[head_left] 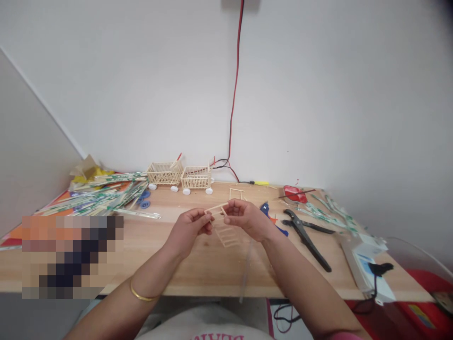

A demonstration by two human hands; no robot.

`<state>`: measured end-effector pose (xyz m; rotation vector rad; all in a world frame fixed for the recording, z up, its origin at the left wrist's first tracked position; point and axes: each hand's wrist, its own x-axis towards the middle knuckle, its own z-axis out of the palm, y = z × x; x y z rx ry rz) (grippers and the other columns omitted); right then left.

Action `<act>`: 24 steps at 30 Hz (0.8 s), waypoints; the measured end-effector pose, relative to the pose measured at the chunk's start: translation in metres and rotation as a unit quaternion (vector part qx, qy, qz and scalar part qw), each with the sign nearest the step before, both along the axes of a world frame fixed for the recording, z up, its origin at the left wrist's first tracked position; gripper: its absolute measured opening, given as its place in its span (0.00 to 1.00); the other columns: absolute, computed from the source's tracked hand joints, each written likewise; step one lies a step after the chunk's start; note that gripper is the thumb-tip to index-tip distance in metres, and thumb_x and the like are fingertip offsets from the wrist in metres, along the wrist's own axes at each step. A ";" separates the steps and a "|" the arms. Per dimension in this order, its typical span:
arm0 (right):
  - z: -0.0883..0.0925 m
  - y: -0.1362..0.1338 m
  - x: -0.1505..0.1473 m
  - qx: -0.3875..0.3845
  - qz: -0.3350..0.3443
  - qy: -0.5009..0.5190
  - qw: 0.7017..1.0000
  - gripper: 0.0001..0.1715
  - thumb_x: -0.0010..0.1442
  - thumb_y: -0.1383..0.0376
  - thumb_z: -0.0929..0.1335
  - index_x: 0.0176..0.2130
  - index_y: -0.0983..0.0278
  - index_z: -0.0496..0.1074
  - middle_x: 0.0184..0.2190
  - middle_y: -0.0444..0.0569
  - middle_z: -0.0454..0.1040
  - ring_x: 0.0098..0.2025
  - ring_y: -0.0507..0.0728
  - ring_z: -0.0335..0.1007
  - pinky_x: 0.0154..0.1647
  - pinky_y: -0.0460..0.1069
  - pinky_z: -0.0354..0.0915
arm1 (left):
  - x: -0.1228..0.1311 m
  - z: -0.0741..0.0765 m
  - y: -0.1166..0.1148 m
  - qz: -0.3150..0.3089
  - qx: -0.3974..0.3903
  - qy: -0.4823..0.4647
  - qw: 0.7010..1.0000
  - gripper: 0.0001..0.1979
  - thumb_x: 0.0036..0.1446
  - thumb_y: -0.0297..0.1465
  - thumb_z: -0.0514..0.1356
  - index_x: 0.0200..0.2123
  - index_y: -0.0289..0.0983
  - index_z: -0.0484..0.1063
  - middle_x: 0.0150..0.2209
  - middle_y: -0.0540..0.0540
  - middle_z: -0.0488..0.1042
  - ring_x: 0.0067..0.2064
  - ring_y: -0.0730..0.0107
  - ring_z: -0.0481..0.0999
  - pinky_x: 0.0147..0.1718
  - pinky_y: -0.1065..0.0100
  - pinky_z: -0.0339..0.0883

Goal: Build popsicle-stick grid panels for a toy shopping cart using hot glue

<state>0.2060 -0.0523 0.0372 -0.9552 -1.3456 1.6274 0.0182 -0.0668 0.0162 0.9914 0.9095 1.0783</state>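
Above the middle of the wooden table, my left hand (191, 229) pinches the left end of a small wooden stick frame (216, 207). The right end of that same frame sits between the thumb and fingers of my right hand (247, 221). Just below the hands is a ladder-like stick panel (227, 236), blurred; whether it joins the held frame I cannot tell. Behind my hands lies a small square stick frame (236, 193). A blue glue gun (264, 208) lies right beside my right hand, partly hidden by it.
Two stick carts with white wheels, one (164, 174) left of the other (197, 178), stand by the wall. Packaged sticks (106, 193) and blue wheels (145, 204) lie left. Right are black-handled pliers (307, 241), a red packet (295, 194) and a white box (368, 264).
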 end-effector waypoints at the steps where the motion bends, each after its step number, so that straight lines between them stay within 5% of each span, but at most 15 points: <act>1: 0.001 0.000 0.002 0.002 0.033 0.011 0.999 0.26 0.36 0.62 0.78 0.37 0.64 0.72 0.34 0.45 0.74 0.36 0.51 0.68 0.38 0.47 0.62 | -0.001 0.000 0.000 -0.007 -0.009 -0.012 1.000 0.12 0.47 0.37 0.66 0.27 0.32 0.73 0.20 0.50 0.70 0.23 0.78 0.68 0.26 0.74 0.64; 4: -0.002 0.001 0.007 0.001 0.074 0.026 0.997 0.27 0.41 0.59 0.77 0.41 0.63 0.72 0.37 0.47 0.73 0.39 0.52 0.68 0.42 0.49 0.61 | -0.004 0.001 0.000 -0.022 -0.036 -0.047 0.998 0.12 0.47 0.36 0.66 0.26 0.32 0.73 0.20 0.51 0.69 0.22 0.80 0.67 0.25 0.75 0.64; 10: -0.022 0.006 0.019 0.051 -0.099 -0.039 0.993 0.18 0.55 0.53 0.68 0.37 0.64 0.75 0.26 0.43 0.68 0.26 0.47 0.59 0.28 0.45 0.55 | -0.015 0.001 0.002 -0.002 -0.081 -0.098 0.992 0.09 0.46 0.31 0.67 0.27 0.32 0.72 0.21 0.52 0.70 0.23 0.82 0.68 0.25 0.77 0.68; 16: -0.026 0.000 0.033 0.073 -0.061 -0.128 0.987 0.20 0.57 0.54 0.67 0.43 0.64 0.75 0.32 0.48 0.74 0.28 0.50 0.62 0.31 0.48 0.57 | -0.039 0.000 0.004 0.055 -0.083 -0.095 0.990 0.10 0.40 0.28 0.70 0.26 0.33 0.72 0.26 0.50 0.74 0.29 0.76 0.75 0.32 0.73 0.71; 20: -0.028 -0.003 0.019 -0.012 -0.047 -0.082 0.995 0.16 0.48 0.55 0.73 0.28 0.67 0.74 0.21 0.43 0.70 0.21 0.47 0.57 0.24 0.45 0.53 | -0.042 -0.006 -0.007 0.121 0.092 0.058 0.987 0.07 0.44 0.29 0.68 0.29 0.36 0.74 0.31 0.49 0.75 0.33 0.73 0.75 0.36 0.70 0.71; 24: -0.022 -0.011 -0.009 -0.041 -0.017 -0.019 0.999 0.21 0.50 0.50 0.71 0.34 0.65 0.72 0.24 0.43 0.71 0.23 0.47 0.62 0.25 0.45 0.57 | -0.036 -0.013 -0.020 0.201 0.380 0.296 0.853 0.05 0.51 0.25 0.62 0.33 0.38 0.76 0.38 0.47 0.74 0.41 0.70 0.74 0.41 0.68 0.69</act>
